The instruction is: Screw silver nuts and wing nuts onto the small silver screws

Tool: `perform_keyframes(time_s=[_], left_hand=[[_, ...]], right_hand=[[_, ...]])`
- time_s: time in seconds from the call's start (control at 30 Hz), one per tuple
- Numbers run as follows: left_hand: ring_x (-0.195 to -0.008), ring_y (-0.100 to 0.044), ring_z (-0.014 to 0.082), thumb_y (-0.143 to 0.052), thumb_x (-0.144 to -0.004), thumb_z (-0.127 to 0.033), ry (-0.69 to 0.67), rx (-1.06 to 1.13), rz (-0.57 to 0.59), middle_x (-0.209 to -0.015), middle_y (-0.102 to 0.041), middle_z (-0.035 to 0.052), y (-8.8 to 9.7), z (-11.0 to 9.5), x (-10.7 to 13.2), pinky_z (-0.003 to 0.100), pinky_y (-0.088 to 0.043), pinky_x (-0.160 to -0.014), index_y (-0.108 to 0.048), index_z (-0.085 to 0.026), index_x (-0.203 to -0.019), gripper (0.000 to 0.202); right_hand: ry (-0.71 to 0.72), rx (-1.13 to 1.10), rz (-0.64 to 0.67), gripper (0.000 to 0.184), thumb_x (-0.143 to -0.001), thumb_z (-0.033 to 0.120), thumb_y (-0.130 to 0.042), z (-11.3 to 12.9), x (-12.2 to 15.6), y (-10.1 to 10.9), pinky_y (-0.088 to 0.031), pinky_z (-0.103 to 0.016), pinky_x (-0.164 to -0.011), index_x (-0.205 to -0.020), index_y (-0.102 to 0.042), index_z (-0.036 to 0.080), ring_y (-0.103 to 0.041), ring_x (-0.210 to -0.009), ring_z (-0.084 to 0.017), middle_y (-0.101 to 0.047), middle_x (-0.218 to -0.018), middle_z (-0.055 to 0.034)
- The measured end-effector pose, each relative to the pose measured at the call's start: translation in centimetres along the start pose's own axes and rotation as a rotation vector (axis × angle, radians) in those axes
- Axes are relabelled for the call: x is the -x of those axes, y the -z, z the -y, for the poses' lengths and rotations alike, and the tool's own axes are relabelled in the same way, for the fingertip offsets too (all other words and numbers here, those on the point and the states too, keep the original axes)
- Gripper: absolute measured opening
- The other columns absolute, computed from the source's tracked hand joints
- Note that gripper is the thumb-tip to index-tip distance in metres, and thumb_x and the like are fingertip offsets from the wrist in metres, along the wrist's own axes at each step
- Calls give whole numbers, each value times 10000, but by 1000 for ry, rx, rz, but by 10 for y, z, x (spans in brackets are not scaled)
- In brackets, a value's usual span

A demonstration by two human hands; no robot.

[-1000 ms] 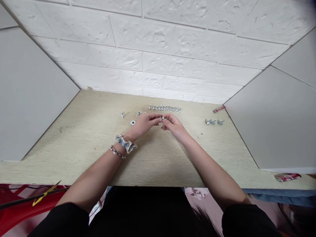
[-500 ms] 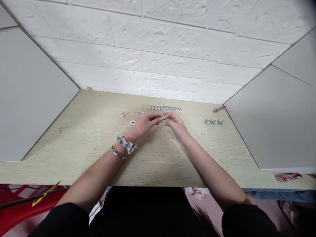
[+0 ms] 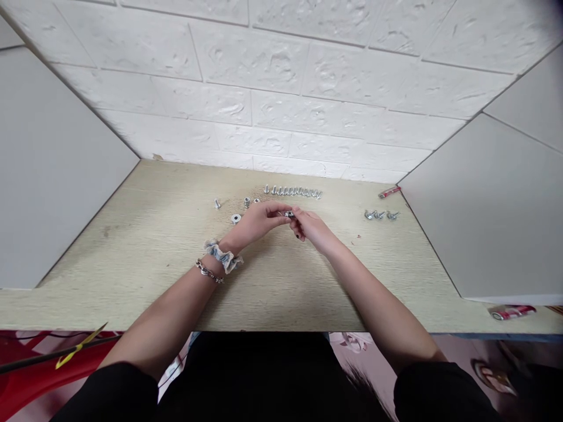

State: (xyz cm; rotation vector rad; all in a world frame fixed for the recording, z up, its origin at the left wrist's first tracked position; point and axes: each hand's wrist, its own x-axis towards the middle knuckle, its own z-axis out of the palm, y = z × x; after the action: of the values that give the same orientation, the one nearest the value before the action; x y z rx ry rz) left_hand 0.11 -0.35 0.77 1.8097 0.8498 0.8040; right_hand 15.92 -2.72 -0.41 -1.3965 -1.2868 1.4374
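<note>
Overhead: pale wood table (image 3: 145,258), white brick wall (image 3: 281,88), grey side panels (image 3: 53,176).

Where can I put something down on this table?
Bare: the left part of the pale wooden table, between the grey side panel and the round silver washer, and its front strip. Crowded: around the left hand and right hand pinching a small silver bolt, the row of silver bolts behind them, the three silver screws at right.

We take it for a small assembly booth: wood-grain bench (image 3: 145,246), grey side panels (image 3: 53,170), white faux-brick wall (image 3: 281,88), bolts (image 3: 292,191) in a row.
</note>
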Motion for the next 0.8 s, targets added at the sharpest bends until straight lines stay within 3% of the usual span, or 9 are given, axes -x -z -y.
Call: perform_keyframes(time_s=[0.13,0.3,0.57,0.8], left_hand=[[-874,-621,170,-600,-764,-323,8,3,-24,-902,-704,30,1,1,-1,307,-461,-830,-684,-178,-968,264],[-727,-607,141,-599,-759,-361,75,-24,-63,-777,-689,29,3,2,0,274,-477,-707,-692,-166,-912,265],[-611,-579,99,-583,-765,-345,190,84,-51,-723,-664,21,3,-1,-1,238,-489,-627,-688,-162,-889,245],[-643,-580,112,-604,-750,-371,156,95,-27,-712,-654,28,1,-1,1,252,-478,-642,-682,-137,-898,288]], right_hand=[[62,-8,-1,384,-774,545,-488,0,-1,-1,-315,-220,-416,-659,-495,179,-413,-448,-67,-456,-569,28],[136,66,-65,193,-762,377,-495,0,0,-2,-365,-216,-498,-730,-508,188,-473,-539,-70,-516,-678,32],[282,62,-103,185,-693,273,-542,3,5,-5,-351,-223,-530,-859,-498,207,-440,-533,-52,-549,-809,40],[277,55,-118,114,-659,196,-497,3,4,-3,-246,-216,-467,-772,-501,209,-346,-457,-64,-457,-555,68]])
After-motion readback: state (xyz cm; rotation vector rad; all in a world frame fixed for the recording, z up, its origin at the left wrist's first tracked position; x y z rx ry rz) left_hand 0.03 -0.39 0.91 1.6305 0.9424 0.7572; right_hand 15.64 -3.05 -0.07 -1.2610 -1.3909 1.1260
